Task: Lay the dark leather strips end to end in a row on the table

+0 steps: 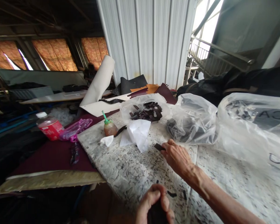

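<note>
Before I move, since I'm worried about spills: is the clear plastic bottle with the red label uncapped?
No, a white cap sits on the bottle.

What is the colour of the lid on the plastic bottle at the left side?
The lid is white; it shows best in the head view.

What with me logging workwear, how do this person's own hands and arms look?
The right hand is bare, with no glove or ring visible; the lean right forearm shows no sleeve, watch or marking. The left hand is also ungloved; its wrist is out of view.
</note>
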Available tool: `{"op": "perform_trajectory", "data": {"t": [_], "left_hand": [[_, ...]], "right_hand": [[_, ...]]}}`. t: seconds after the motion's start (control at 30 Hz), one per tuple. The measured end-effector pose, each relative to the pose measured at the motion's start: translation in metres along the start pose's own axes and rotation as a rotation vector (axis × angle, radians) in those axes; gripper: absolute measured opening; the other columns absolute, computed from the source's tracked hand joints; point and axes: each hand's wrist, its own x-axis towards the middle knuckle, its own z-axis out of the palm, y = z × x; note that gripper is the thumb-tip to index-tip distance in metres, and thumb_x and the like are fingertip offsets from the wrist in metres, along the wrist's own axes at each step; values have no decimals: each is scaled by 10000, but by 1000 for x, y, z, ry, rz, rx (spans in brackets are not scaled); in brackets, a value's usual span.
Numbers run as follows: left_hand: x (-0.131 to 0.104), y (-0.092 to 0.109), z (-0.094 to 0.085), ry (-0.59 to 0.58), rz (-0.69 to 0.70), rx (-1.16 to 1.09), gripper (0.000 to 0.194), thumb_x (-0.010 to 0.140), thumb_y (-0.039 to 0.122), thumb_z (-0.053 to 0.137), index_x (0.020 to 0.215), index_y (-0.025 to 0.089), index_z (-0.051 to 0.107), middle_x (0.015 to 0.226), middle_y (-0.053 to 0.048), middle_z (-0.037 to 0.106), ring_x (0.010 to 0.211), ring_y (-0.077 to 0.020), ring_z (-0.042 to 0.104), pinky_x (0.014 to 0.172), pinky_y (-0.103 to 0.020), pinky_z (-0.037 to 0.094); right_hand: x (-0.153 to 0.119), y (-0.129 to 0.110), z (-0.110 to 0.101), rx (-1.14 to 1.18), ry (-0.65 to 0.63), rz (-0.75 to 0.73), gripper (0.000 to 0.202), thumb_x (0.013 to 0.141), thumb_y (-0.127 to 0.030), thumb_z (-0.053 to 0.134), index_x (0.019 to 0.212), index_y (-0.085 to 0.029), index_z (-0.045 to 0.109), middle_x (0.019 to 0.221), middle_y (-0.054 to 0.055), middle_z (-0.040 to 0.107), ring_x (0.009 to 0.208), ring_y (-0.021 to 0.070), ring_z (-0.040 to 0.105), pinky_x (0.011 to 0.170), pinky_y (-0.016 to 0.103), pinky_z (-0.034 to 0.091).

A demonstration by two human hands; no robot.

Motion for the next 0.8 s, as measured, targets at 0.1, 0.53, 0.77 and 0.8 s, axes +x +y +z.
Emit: {"op": "perform_trajectory", "data": {"t": [0.1,0.53,0.77,0.8], "left_hand": [[1,3,-13,-35,12,24,190,695,294,745,708,167,604,545,39,518,452,-81,485,449,-174,293],[1,11,-22,15,77,57,71,801,197,604,742,158,596,578,25,554,525,-104,558,561,-229,474],[2,9,-24,-29,91,79,111,830,190,552,747,162,621,577,24,553,470,-89,528,542,-236,471],[2,9,-24,-34,91,84,107,829,194,557,750,160,620,575,25,550,462,-87,524,537,-235,469]], "right_hand": [[6,0,3,25,-18,49,154,841,-195,544,967,-174,630,985,76,611,787,201,619,558,267,333],[34,16,7,198,-213,91,226,850,-362,608,788,-144,611,697,-22,596,635,129,569,611,281,469],[27,16,9,244,-95,107,156,870,-290,580,846,-140,617,728,-13,614,663,133,581,620,277,462],[26,15,9,245,-81,106,141,869,-277,580,867,-142,619,744,-9,619,672,134,583,629,280,462]]}}
